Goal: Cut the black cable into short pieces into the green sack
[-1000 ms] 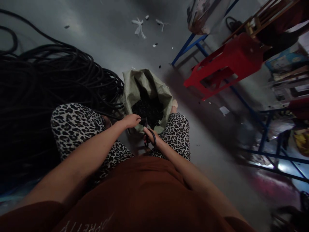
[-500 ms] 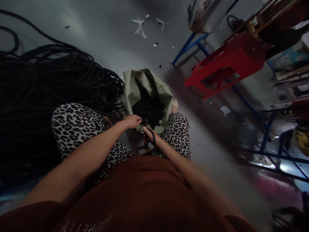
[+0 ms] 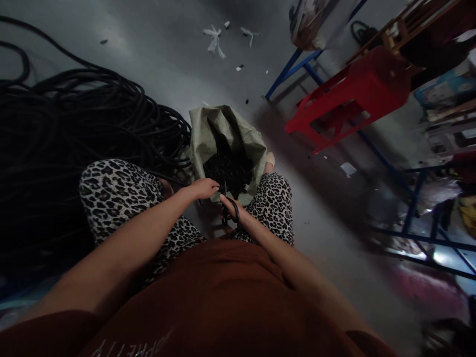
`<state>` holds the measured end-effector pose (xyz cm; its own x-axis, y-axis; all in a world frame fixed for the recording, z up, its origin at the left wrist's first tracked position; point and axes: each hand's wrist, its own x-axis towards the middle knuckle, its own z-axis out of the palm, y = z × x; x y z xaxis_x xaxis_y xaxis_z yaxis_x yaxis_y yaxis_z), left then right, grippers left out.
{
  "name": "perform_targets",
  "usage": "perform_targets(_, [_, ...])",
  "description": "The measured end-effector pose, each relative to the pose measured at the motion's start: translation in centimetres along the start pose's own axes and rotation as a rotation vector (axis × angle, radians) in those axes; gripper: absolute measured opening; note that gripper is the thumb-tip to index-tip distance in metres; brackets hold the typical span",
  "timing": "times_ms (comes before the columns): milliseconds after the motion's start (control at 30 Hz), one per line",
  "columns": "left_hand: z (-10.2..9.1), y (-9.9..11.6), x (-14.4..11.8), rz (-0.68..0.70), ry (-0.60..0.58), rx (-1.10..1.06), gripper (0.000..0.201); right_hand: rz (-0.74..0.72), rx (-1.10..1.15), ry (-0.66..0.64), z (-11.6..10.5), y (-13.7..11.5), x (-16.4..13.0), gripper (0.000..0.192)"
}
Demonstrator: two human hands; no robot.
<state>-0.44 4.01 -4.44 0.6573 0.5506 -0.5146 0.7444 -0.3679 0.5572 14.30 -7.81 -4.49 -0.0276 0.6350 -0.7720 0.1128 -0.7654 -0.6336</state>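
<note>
- Scissors [image 3: 229,204] with dark handles sit in the right hand [image 3: 231,208], just in front of the person's lap and at the near rim of the sack [image 3: 208,139]; the thumb runs through one handle loop, and the blades point up toward the sack's mouth.
- The right hand's fingers are curled closed about the scissor handles; how far the blades stand apart is too dark to tell.
- The left hand [image 3: 203,188] hovers just left of the blades, its fingers pinched together near the tip; whether they hold a piece of black tube cannot be told.
- The sack, pale green woven cloth, stands open between the knees in leopard-print trousers [image 3: 115,193] and holds a heap of small black pieces [image 3: 227,168].
- A large tangle of black hose [image 3: 74,134] covers the floor on the left, reaching the sack's side.
- A red plastic stool [image 3: 353,99] lies tipped against blue metal frames [image 3: 409,208] on the right, well apart from the hands.
</note>
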Motion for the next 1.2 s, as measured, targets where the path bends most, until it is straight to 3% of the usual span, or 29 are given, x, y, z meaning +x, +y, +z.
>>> perform_targets(233, [0.0,-0.1,0.1,0.004,-0.023,-0.016,0.036,-0.003,0.028,0.04,0.4,-0.3,-0.2,0.049])
perform_targets(667, [0.2,0.1,0.2,-0.008,-0.034,0.011,0.036,-0.088,-0.099,0.155,0.8,-0.8,-1.0,0.041])
perform_targets(867, [-0.2,0.6,-0.2,-0.024,-0.07,0.073,0.036,-0.138,-0.175,0.149,0.5,-0.6,-1.3,0.04])
perform_targets(1200, [0.0,0.3,-0.2,-0.03,-0.025,0.044,0.034,0.01,-0.078,0.171,0.0,-0.3,-1.2,0.038])
